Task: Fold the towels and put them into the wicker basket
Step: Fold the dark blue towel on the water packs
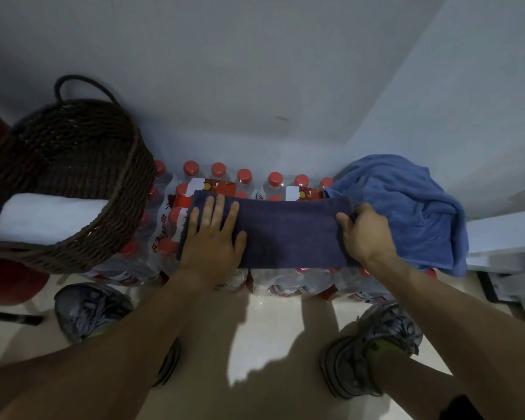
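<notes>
A dark purple towel (285, 228) lies folded into a long strip on top of packs of water bottles (222, 177). My left hand (214, 234) rests flat on its left end, fingers spread. My right hand (362, 231) grips the towel's right end, thumb on top. A crumpled blue towel (406, 207) lies just right of it, partly under my right hand. The dark wicker basket (82, 165) stands at the left on the bottles, with a folded white towel (46, 216) inside.
White walls meet in a corner behind the bottles. A white ledge (509, 237) is at the right. Something red (9, 283) is at the far left below the basket. My two shoes (85, 310) stand on the pale floor.
</notes>
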A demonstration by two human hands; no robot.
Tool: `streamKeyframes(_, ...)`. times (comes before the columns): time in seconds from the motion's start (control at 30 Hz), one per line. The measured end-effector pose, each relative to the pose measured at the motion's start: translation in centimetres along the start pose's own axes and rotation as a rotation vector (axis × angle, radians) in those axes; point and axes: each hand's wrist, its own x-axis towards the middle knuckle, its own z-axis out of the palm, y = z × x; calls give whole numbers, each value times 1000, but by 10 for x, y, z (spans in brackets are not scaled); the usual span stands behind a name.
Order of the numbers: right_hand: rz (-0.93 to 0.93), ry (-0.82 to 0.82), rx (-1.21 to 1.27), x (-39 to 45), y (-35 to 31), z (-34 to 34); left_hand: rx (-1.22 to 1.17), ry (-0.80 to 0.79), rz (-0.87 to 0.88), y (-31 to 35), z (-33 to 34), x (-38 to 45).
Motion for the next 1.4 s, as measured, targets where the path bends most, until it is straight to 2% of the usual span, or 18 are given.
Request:
streamKeyframes(0.07, -8, 11, -102, 8, -12, -6, 1, -25, -21, 6, 0, -2)
streamKeyframes(0.17, -87, 36, -393, 10, -36, -16, -61, -56, -53, 16, -6, -1)
streamKeyframes(0.23, -130, 61, -505, 5, -55, -20, -243, -37, -83, 17, -15, 2)
streamKeyframes(0.27, -156, 67, -522, 1, -66, -21, -407, -6, -109, 15, -22, 3)
streamKeyframes(0.33, -189, 34, -480, -7, -91, -23, -751, 105, -165, 7, -40, 1)
streamKeyframes(0.37, -182, -23, -419, -10, -105, -24, -818, 189, -191, 2, -47, -1)
streamKeyframes(0.43, -111, -196, -178, -16, -134, -21, -710, 332, -264, -10, -59, -5)
streamKeyframes(0.47, -58, -287, -31, -19, -147, -15, -633, 334, -303, -18, -62, -7)
streamKeyframes(0.53, 43, -423, 196, -26, -166, -1, -573, 172, -352, -31, -64, -9)
streamKeyframes(0.6, 84, -501, 314, -32, -179, 19, -606, -43, -405, -43, -64, -9)
streamKeyframes(0.67, 85, -551, 378, -38, -185, 40, -704, -122, -453, -52, -66, -9)
streamKeyframes(0.8, 17, -557, 457, -43, -187, 69, -896, -149, -455, -64, -66, -12)
streamKeyframes(0.93, 5, -661, 470, -44, -193, 85, -1010, -223, -449, -71, -67, -13)
streamKeyframes(1.03, -6, -693, 372, -42, -197, 87, -917, -215, -423, -65, -67, -11)
streamKeyframes(1.17, 70, -775, 438, -37, -197, 82, -726, -180, -472, -52, -66, -9)
streamKeyframes(1.33, 57, -876, 475, -38, -189, 65, -770, -202, -464, -48, -65, -7)
streamKeyframes(1.4, -47, -847, 365, -37, -185, 55, -811, -222, -448, -47, -67, -6)
